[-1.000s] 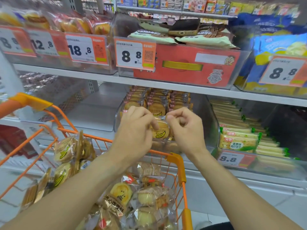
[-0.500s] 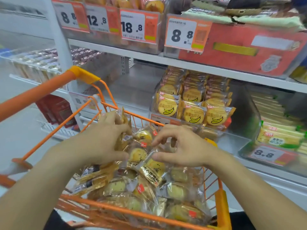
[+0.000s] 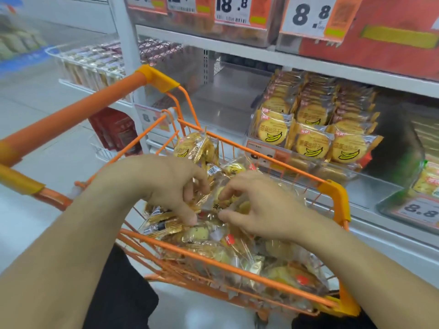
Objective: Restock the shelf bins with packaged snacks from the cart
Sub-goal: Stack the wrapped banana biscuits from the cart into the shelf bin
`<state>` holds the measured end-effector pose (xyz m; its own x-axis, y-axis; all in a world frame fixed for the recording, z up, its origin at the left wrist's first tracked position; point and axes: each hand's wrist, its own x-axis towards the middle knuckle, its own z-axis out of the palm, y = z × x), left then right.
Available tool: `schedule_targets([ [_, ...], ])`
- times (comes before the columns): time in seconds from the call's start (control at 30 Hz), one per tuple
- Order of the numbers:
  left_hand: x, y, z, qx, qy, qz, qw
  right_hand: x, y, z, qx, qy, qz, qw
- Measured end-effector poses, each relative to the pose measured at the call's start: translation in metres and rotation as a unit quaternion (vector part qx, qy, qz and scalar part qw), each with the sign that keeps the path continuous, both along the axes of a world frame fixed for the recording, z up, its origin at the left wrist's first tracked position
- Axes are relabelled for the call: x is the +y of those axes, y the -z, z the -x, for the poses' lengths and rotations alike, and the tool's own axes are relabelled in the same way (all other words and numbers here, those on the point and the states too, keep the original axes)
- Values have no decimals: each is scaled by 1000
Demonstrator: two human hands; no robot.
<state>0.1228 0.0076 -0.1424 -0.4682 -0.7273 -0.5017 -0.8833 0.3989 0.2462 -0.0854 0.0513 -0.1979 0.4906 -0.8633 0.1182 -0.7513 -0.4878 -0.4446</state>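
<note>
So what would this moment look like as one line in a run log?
stage: picking from cart | left hand: grips gold-edged packets | right hand: pinches clear packet | banana biscuit bin: partly stocked

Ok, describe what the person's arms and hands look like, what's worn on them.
Both forearms are bare up to the frame edge: no sleeves show. The left hand and right hand wear no gloves, and no rings, watch or wristband are visible. Dark clothing shows below, between the arms.
</note>
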Motion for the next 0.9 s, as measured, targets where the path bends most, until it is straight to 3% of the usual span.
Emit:
schedule_targets([
  [0.17, 2, 6, -4, 42, -2, 48, 998, 11, -14, -30, -100, -12, -133, 986],
  [0.23, 1, 8, -8, 82, -13, 81, 993, 16, -18, -43, -91, -8, -162, 983],
  [0.4, -3, 5, -29, 183, -74, 173, 965, 14, -7, -68, -12, -37, -27, 999],
  [0.63, -2, 2, -26, 307, -166, 297, 889, 8, -5, -67, -9, -36, -1, 999],
  [0.7, -3, 2, -26, 322, -196, 340, 862, 4, -16, -53, -66, -8, -40, 997],
  [0.77, -3, 1, -26, 330, -223, 377, 836, 0, -24, -35, -179, 29, -113, 977],
  [0.83, -4, 0, -24, 347, -247, 381, 821, -3, -30, -18, -331, 91, -189, 920],
  [0.9, -3, -3, -19, 403, -279, 304, 817, -4, -36, -7, -439, 167, -254, 845],
])
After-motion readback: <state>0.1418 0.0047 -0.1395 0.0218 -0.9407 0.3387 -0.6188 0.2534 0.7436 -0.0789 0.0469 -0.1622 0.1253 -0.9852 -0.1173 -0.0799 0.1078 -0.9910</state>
